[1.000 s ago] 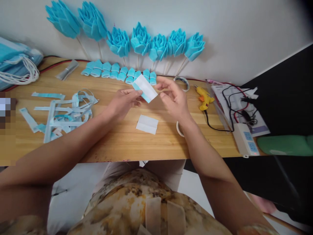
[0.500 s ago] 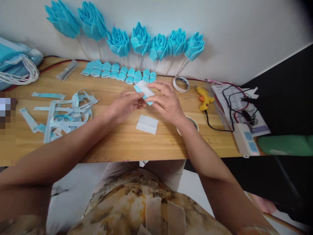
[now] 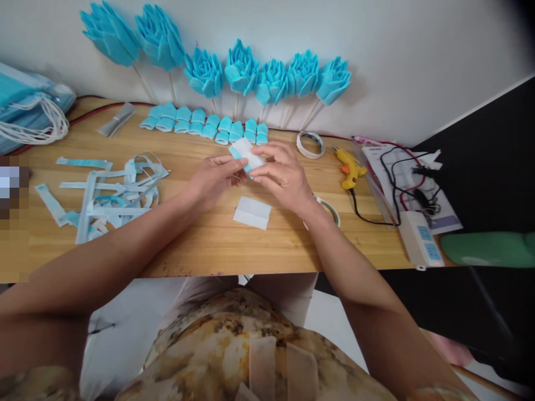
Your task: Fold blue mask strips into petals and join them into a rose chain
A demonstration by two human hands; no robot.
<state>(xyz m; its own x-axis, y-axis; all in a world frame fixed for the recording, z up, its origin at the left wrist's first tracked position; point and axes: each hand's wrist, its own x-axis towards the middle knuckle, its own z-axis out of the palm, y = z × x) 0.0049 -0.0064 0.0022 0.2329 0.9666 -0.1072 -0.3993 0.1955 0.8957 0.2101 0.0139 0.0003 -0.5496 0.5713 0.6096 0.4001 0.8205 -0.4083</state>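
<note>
My left hand (image 3: 213,175) and my right hand (image 3: 282,175) meet above the middle of the wooden table (image 3: 217,239). Both pinch a small white and blue piece of mask fabric (image 3: 246,153) between their fingertips, the right hand covering its right part. A folded white piece (image 3: 252,212) lies flat on the table just below the hands. Behind them stands a row of small rolled blue petals (image 3: 204,123).
Several blue fabric flowers on sticks (image 3: 242,69) lean on the wall. Cut mask strips (image 3: 108,192) lie at the left, a stack of masks (image 3: 29,108) at the far left. Two tape rolls (image 3: 310,144), a yellow glue gun (image 3: 349,167) and a power strip (image 3: 420,239) sit at the right.
My right hand came in from the right and closed on the fabric piece, which my left hand held alone before. The piece now sits lower and more covered.
</note>
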